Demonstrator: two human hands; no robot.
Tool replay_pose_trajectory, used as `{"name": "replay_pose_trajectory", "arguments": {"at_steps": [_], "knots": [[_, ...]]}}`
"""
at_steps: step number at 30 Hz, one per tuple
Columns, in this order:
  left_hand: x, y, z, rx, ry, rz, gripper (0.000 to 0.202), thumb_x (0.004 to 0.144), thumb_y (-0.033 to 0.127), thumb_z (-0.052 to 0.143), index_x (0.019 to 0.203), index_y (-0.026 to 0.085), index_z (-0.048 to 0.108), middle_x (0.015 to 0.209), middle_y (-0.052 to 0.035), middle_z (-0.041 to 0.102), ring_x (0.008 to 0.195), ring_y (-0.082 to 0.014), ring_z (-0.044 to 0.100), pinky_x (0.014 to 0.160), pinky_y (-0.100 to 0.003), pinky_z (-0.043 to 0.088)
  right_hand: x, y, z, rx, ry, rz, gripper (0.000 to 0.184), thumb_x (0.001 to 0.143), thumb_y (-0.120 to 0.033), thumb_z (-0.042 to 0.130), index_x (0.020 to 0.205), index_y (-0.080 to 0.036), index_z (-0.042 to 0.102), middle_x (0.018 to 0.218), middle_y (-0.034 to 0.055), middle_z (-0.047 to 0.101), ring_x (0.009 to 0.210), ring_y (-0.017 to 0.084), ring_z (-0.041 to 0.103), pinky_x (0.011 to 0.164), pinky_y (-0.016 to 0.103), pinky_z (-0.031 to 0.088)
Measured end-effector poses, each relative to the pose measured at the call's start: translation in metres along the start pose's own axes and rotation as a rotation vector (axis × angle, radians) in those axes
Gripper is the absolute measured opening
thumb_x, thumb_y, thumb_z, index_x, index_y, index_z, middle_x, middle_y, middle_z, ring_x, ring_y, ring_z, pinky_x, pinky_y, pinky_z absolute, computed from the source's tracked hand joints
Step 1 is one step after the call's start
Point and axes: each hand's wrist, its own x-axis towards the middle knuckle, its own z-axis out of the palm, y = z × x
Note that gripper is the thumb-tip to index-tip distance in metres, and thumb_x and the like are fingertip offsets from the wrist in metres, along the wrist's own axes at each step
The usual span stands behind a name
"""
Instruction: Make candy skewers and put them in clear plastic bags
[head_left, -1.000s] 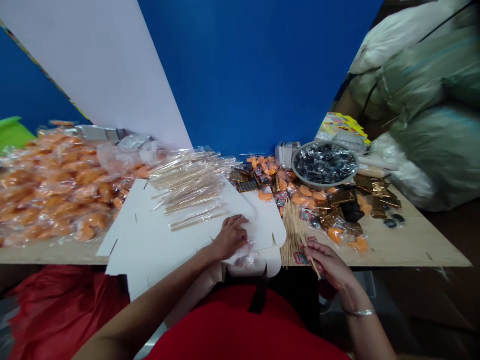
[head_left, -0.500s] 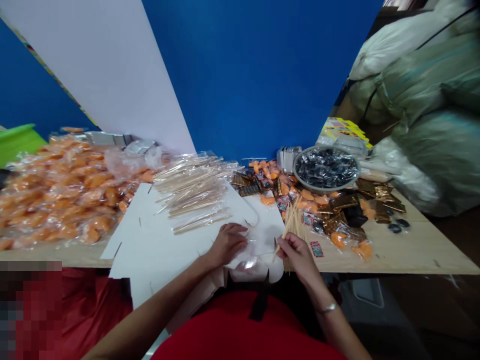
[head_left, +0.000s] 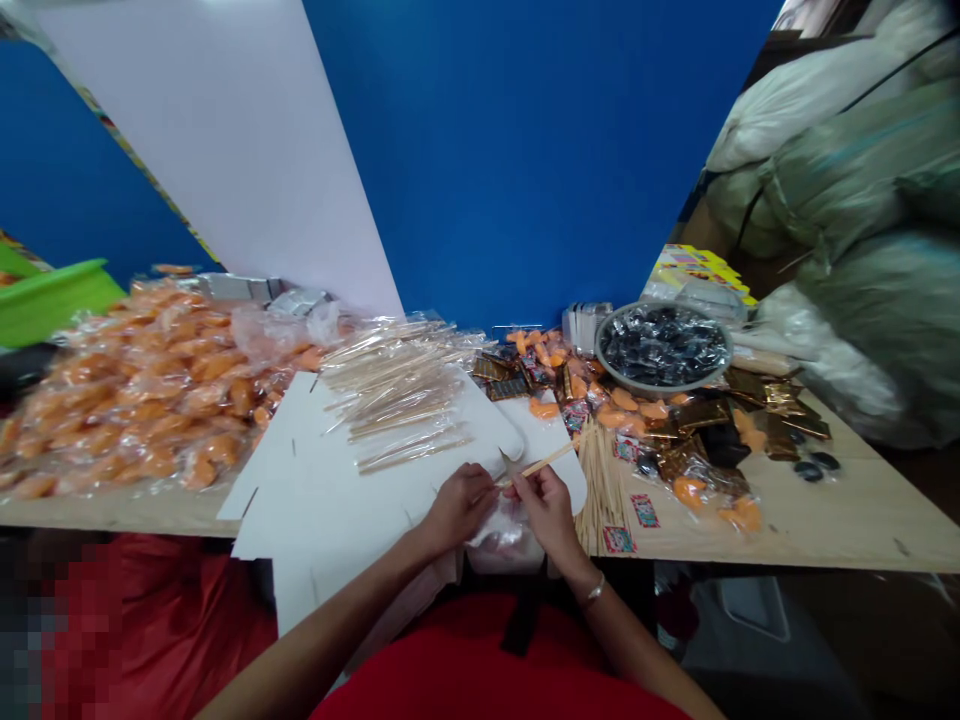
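At the table [head_left: 787, 545] edge, left hand [head_left: 459, 503] pinches a clear wrapper [head_left: 504, 522], right hand [head_left: 549, 500] grips a wooden stick [head_left: 546, 462].

Bagged orange sweets [head_left: 150, 390] are lying left of the left hand [head_left: 457, 505]; a bowl [head_left: 660, 386] is sitting beyond the right hand [head_left: 547, 505].

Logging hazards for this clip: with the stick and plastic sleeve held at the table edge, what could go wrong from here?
1. The right hand aims a thin wooden stick toward the clear sleeve pinched by the left hand; its tip might pierce the film or miss the opening.
2. The loose sticks lie at the table edge beside the right wrist; a nudge could roll some off.
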Motion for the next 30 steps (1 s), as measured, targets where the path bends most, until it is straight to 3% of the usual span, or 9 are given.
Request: {"name": "replay_pose_trajectory", "arguments": {"at_steps": [4, 9, 14, 18, 21, 23, 26, 30], "knots": [[0.000, -0.005, 0.009, -0.183, 0.150, -0.305, 0.021, 0.078, 0.028, 0.051, 0.072, 0.013, 0.064, 0.060, -0.0012, 0.057, 0.057, -0.0138, 0.050, 0.054, -0.023, 0.036, -0.003, 0.005, -0.002, -0.113, -0.068, -0.057, 0.022, 0.085, -0.040, 0.057, 0.083, -0.018, 0.058, 0.070, 0.0030, 0.068, 0.068, 0.018, 0.066, 0.063, 0.027, 0.050], [-0.003, -0.003, 0.005, -0.205, 0.173, -0.333, 0.017, 0.074, 0.027, 0.052, 0.068, 0.014, 0.061, 0.055, 0.0016, 0.054, 0.054, -0.0124, 0.048, 0.051, -0.021, 0.034, -0.003, 0.002, 0.002, -0.031, -0.057, -0.075, 0.018, 0.086, -0.036, 0.056, 0.085, -0.018, 0.058, 0.071, 0.0021, 0.067, 0.068, 0.017, 0.065, 0.062, 0.026, 0.050], [-0.005, 0.009, -0.002, -0.205, 0.210, -0.330, 0.018, 0.074, 0.028, 0.055, 0.067, 0.013, 0.063, 0.062, -0.0002, 0.057, 0.061, -0.0134, 0.049, 0.057, -0.023, 0.036, -0.003, -0.006, 0.005, -0.108, -0.263, -0.112, 0.013, 0.085, -0.029, 0.056, 0.080, -0.019, 0.063, 0.070, 0.0005, 0.062, 0.062, 0.015, 0.062, 0.058, 0.025, 0.049], [-0.003, 0.017, -0.008, -0.271, 0.152, -0.293, 0.023, 0.078, 0.032, 0.055, 0.068, 0.013, 0.062, 0.059, 0.0009, 0.054, 0.060, -0.0128, 0.047, 0.057, -0.023, 0.035, 0.000, -0.009, 0.006, -0.188, -0.157, -0.250, 0.014, 0.083, -0.030, 0.060, 0.075, -0.019, 0.065, 0.096, 0.0075, 0.062, 0.090, 0.020, 0.060, 0.071, 0.028, 0.049], [-0.004, 0.018, -0.013, -0.309, 0.089, -0.216, 0.026, 0.083, 0.036, 0.054, 0.074, 0.013, 0.063, 0.067, -0.0014, 0.058, 0.067, -0.0144, 0.052, 0.063, -0.024, 0.039, 0.003, -0.004, 0.008, -0.169, -0.221, -0.198, 0.014, 0.084, -0.032, 0.059, 0.080, -0.019, 0.063, 0.087, 0.0054, 0.064, 0.079, 0.018, 0.060, 0.065, 0.027, 0.048], [-0.006, 0.013, -0.014, -0.299, 0.051, -0.152, 0.027, 0.081, 0.035, 0.058, 0.097, 0.014, 0.062, 0.085, -0.0046, 0.062, 0.080, -0.0174, 0.056, 0.072, -0.027, 0.043, 0.004, 0.001, 0.007, -0.110, -0.204, -0.126, 0.015, 0.084, -0.034, 0.059, 0.084, -0.019, 0.061, 0.073, 0.0010, 0.063, 0.067, 0.016, 0.058, 0.061, 0.026, 0.047], [-0.012, -0.002, -0.008, -0.074, -0.019, -0.081, 0.061, 0.071, 0.024, 0.066, 0.128, 0.018, 0.044, 0.106, -0.0075, 0.059, 0.095, -0.0210, 0.055, 0.084, -0.033, 0.044, 0.007, 0.002, -0.004, 0.051, -0.073, -0.037, 0.020, 0.079, -0.038, 0.064, 0.082, -0.020, 0.057, 0.067, -0.0020, 0.059, 0.061, 0.014, 0.057, 0.059, 0.026, 0.048], [-0.016, -0.013, 0.003, 0.243, -0.106, -0.031, 0.066, 0.070, 0.010, 0.058, 0.132, 0.017, 0.040, 0.105, -0.0091, 0.059, 0.098, -0.0243, 0.053, 0.090, -0.042, 0.043, 0.010, -0.012, -0.042, 0.195, 0.131, 0.004, 0.026, 0.073, -0.041, 0.071, 0.079, -0.019, 0.057, 0.063, -0.0034, 0.058, 0.057, 0.012, 0.056, 0.057, 0.024, 0.048]]}}
